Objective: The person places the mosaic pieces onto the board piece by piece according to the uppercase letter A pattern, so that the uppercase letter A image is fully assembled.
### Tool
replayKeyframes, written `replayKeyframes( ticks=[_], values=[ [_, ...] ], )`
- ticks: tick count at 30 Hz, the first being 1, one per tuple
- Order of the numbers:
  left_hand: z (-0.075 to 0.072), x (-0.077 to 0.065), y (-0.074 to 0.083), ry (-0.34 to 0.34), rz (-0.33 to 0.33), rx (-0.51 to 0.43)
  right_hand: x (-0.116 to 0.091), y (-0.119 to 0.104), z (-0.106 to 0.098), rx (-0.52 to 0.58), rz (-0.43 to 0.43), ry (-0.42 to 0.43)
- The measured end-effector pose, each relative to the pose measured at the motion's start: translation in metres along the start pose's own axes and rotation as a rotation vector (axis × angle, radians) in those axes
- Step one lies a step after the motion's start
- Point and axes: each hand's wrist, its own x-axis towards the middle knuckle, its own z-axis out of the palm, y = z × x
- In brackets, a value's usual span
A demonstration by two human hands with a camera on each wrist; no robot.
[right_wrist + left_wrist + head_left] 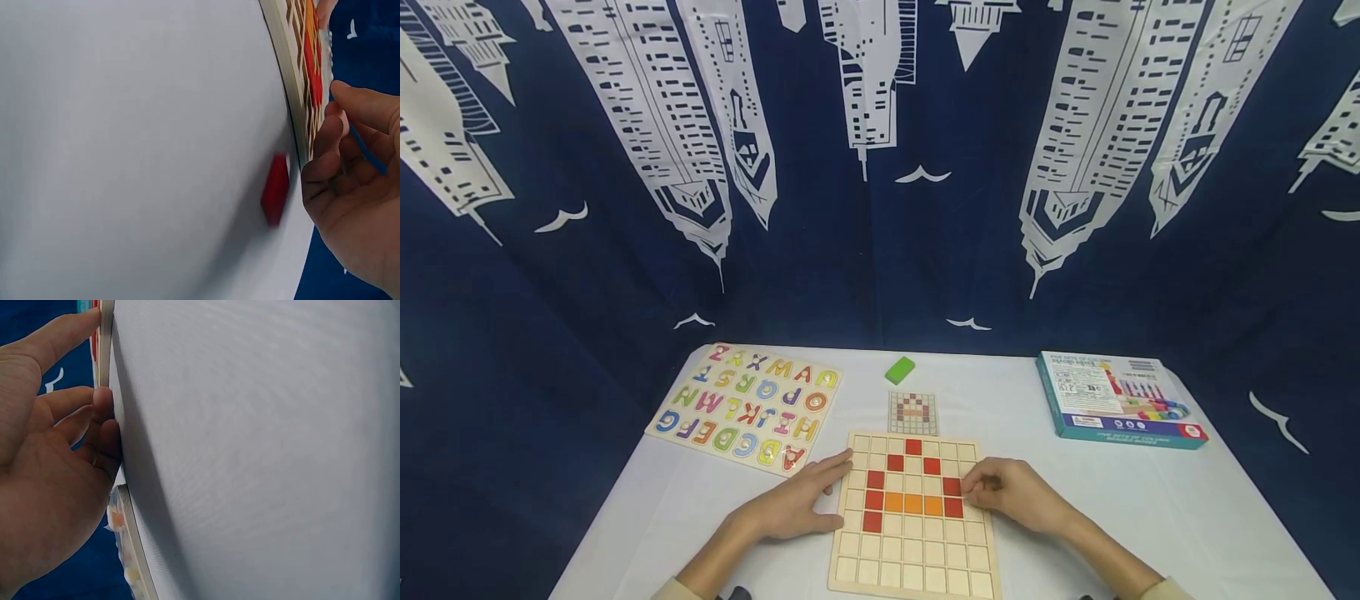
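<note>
A wooden grid board (921, 560) lies on the table with red tiles (952, 507) and a row of orange tiles (913, 504) in its cells. My left hand (797, 502) rests at the board's left edge, thumb and fingers spread. In the left wrist view, that hand's thumb and fingertips touch the side of the board (105, 359). My right hand (1018, 493) is at the right edge, fingers loosely bent and nothing visible between them. The right wrist view shows a blurred red tile (275, 190) apart from the fingers, beside the board; whether it is falling or lying I cannot tell.
Beyond the board lie a small pattern card (913, 413) and a green block (899, 370). An alphabet puzzle board (745, 406) is at the left, and a flat printed box (1120, 400) at the right. A dark blue curtain (880, 275) hangs behind the white table (1120, 508).
</note>
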Motion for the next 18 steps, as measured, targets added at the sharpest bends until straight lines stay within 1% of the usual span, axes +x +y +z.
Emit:
replayKeyframes(
  ticks=[5, 8, 13, 18],
  values=[
    [-0.001, 0.000, 0.001, -0.006, 0.001, -0.002, -0.007, 0.004, -0.015, 0.001, -0.005, -0.034],
    [-0.002, 0.000, 0.001, -0.010, -0.003, -0.003, -0.013, 0.007, -0.023, 0.004, 0.008, -0.046],
    [-0.002, 0.000, 0.001, -0.012, -0.001, -0.011, -0.019, 0.012, -0.033, -0.035, 0.062, -0.060],
    [-0.002, 0.000, 0.001, -0.014, 0.003, -0.008, -0.025, 0.019, -0.039, -0.077, 0.128, -0.072]
  ],
)
